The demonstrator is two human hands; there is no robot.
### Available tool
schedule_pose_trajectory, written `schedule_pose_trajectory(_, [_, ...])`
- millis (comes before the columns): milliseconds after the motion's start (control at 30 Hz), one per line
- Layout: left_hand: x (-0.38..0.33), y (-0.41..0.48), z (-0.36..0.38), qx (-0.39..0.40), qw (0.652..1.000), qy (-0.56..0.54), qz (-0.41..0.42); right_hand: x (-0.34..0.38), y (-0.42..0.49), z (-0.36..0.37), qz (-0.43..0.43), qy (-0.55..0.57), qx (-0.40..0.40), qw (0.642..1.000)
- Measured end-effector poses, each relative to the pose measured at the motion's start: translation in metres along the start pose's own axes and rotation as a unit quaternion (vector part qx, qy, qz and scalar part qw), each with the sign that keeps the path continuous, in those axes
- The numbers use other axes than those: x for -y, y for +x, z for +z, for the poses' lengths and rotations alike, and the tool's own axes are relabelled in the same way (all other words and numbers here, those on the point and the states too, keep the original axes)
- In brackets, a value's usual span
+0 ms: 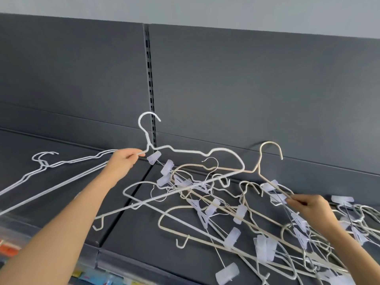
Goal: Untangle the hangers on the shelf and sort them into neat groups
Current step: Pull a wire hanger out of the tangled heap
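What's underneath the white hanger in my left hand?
Beneath the white hanger, beige hangers and clip hangers lie tangled on the dark shelf. Which ones hook together deeper down is covered.

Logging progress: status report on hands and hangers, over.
Left hand pinches white hanger, raised. Right hand pinches beige hanger. Both overlap tangled pile. Sorted white hangers lie left.

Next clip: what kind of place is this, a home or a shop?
Most likely a shop aisle: the dark grey shelf backs onto panels with a slotted upright, a clear label strip runs along its front edge, and colourful goods show below it.
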State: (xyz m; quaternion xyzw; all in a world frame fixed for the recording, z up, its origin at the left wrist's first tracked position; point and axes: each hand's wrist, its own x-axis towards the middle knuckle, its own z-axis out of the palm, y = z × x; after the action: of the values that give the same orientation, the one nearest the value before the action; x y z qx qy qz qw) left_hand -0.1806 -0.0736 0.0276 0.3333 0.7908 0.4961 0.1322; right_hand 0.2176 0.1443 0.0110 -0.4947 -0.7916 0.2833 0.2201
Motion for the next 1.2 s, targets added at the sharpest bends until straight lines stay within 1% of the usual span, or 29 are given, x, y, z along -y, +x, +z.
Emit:
schedule_pose_trajectory(133, [0.004,0.001,-0.029,-0.041,0.997,-0.051,-0.046,-0.001,0.0,0.0,0.0,0.0,-0.001,1.0])
schedule_pose_trajectory(300, [0.013,-0.013,-0.057,-0.092,0.992,-0.035,-0.077,0.006,0.002,0.015,-0.011,-0.004,0.023,1.0])
schedule_pose_trajectory(400, [0.019,-0.017,-0.062,-0.094,0.991,-0.015,-0.097,0.01,0.006,0.026,-0.021,0.006,0.024,0.999])
schedule_pose_trajectory(467, [0.022,-0.024,-0.058,-0.095,0.989,-0.016,-0.111,0.008,0.006,0.03,-0.025,-0.01,0.036,0.999])
schedule_pose_trajectory(533, [0.017,-0.032,-0.054,-0.095,0.99,-0.015,-0.106,0.012,0.007,0.029,-0.038,-0.038,0.04,0.998])
schedule_pose_trajectory(633, [0.007,-0.043,-0.048,-0.103,0.99,-0.016,-0.098,0.029,0.008,0.029,-0.023,-0.108,0.063,0.992])
schedule_pose_trajectory(667, [0.003,-0.046,-0.047,-0.102,0.99,-0.01,-0.093,0.034,0.008,0.029,-0.038,-0.141,0.053,0.988])
schedule_pose_trajectory(700, [0.0,-0.049,-0.046,-0.1,0.991,-0.003,-0.091,0.042,0.007,0.03,-0.063,-0.152,0.026,0.986])
schedule_pose_trajectory(767, [-0.005,-0.053,-0.048,-0.09,0.992,0.007,-0.091,0.064,0.003,0.035,-0.124,-0.155,-0.017,0.98])
schedule_pose_trajectory(800, [-0.007,-0.054,-0.049,-0.082,0.992,0.012,-0.091,0.078,0.001,0.039,-0.162,-0.15,-0.022,0.975])
schedule_pose_trajectory(867, [-0.01,-0.053,-0.053,-0.067,0.993,0.015,-0.095,0.111,-0.006,0.052,-0.251,-0.163,0.006,0.954])
schedule_pose_trajectory(933, [-0.012,-0.051,-0.059,-0.05,0.994,0.013,-0.101,0.142,-0.011,0.073,-0.339,-0.197,0.055,0.918])
schedule_pose_trajectory(967, [-0.012,-0.05,-0.064,-0.042,0.994,0.013,-0.104,0.156,-0.014,0.084,-0.367,-0.219,0.075,0.901])
schedule_pose_trajectory(1067, [-0.008,-0.048,-0.082,-0.011,0.993,0.017,-0.113,0.191,-0.017,0.116,-0.41,-0.276,0.104,0.863])
schedule_pose_trajectory(1133, [-0.002,-0.047,-0.098,0.007,0.993,0.019,-0.119,0.211,-0.014,0.135,-0.418,-0.308,0.105,0.848])
schedule_pose_trajectory(1200, [0.006,-0.043,-0.118,0.002,0.993,0.017,-0.114,0.232,-0.01,0.153,-0.424,-0.316,0.108,0.842])
